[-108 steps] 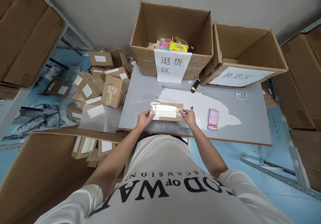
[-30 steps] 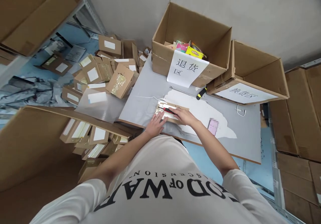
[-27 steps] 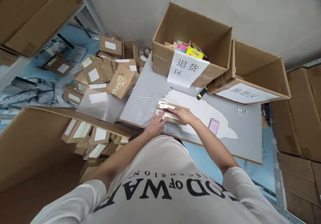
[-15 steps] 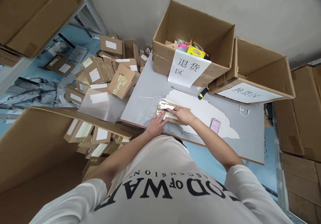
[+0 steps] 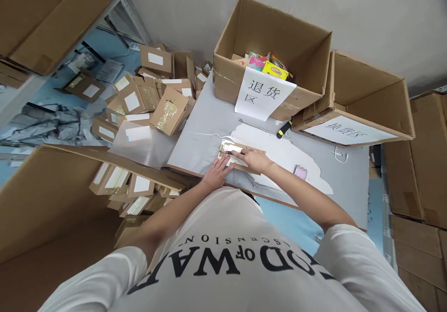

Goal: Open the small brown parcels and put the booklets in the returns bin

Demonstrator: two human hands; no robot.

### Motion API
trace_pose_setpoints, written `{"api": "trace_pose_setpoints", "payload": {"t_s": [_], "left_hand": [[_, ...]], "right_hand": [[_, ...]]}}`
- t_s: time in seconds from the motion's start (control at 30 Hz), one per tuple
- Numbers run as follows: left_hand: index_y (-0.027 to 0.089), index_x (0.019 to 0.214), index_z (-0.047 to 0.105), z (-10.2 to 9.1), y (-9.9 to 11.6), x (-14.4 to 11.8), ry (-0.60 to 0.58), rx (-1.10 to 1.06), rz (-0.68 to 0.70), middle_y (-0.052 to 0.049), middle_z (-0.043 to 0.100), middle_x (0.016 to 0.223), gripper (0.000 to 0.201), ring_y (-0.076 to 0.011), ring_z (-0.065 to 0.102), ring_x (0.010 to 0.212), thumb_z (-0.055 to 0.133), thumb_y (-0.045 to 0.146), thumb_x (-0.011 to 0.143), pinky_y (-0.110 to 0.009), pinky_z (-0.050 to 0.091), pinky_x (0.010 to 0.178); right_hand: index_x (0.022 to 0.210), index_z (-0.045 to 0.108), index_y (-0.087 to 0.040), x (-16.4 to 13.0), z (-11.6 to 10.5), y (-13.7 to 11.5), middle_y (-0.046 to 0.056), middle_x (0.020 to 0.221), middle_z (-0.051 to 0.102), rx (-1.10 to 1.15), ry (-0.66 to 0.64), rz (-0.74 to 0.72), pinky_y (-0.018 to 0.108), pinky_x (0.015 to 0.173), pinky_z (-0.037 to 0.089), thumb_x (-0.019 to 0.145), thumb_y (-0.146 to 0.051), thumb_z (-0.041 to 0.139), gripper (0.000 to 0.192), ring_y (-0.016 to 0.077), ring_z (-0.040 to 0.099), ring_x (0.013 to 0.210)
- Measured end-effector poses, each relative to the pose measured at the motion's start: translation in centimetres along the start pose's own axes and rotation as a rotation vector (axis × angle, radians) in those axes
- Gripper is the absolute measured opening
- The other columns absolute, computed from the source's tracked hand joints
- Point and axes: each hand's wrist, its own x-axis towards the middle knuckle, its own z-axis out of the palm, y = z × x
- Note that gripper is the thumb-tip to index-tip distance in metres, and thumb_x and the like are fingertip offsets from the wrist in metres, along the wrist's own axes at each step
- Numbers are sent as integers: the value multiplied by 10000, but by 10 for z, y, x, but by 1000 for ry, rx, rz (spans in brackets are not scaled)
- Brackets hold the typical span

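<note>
A small flat cardboard box (image 5: 260, 152) with shiny tape and a white label lies on the table in front of me. My right hand (image 5: 254, 159) is closed around a small red and black box cutter (image 5: 228, 152), index finger stretched along it. The cutter's tip is at the taped left end of the box; its blade is too small to make out. My left hand (image 5: 215, 173) lies with fingers stretched out against the near left edge of the box, holding nothing.
Behind stand two big open cartons, one (image 5: 223, 77) containing colourful packets, the other (image 5: 370, 84) with a paper sign. A yellow and black cutter (image 5: 284, 129) and a pink-screened phone (image 5: 300, 172) lie on the grey table (image 5: 195, 135). Small boxes (image 5: 169, 109) pile up at left.
The view has shifted slightly. Both hands stay at the box, and the cutter's tip remains at its taped end with barely any visible movement.
</note>
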Motion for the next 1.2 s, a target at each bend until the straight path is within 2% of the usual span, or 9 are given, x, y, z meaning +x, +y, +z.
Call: {"api": "trace_pose_setpoints", "payload": {"t_s": [0.53,0.8,0.87,1.07,1.2], "left_hand": [[225,1478,247,-7,3,-2,-26,65,-9,-137,158,1563,874,-300,132,1437,661,298,711,-447,131,1144],[210,1463,289,-8,4,-2,-21,70,-7,-156,187,1552,850,-304,146,1434,666,303,707,-451,136,1141],[212,1465,287,-7,4,-2,-22,73,-17,-151,186,1553,847,-304,147,1434,662,308,712,-454,134,1142],[222,1473,264,-6,5,-1,-21,97,2,-136,173,1559,864,-295,130,1439,661,288,709,-446,136,1142],[228,1461,291,-7,6,1,-34,100,10,-138,188,1555,844,-302,145,1434,665,273,705,-446,151,1136]], "right_hand": [[1471,247,-307,-4,-26,-5,134,1217,585,-75,-141,1,327,724,472,953,-198,316,533,257,647,972],[1360,435,-244,12,-51,-22,149,1134,638,-85,-148,2,319,712,468,944,-219,381,420,270,651,978],[1347,449,-237,14,-52,-23,154,1140,634,-95,-151,-5,319,707,466,945,-210,381,409,279,648,988],[1415,345,-258,1,-43,-14,144,1141,628,-67,-163,-2,299,704,455,955,-231,369,462,260,661,958],[1412,353,-281,-3,-42,-7,133,1104,636,-79,-195,8,288,693,447,938,-192,387,483,253,666,935]]}}
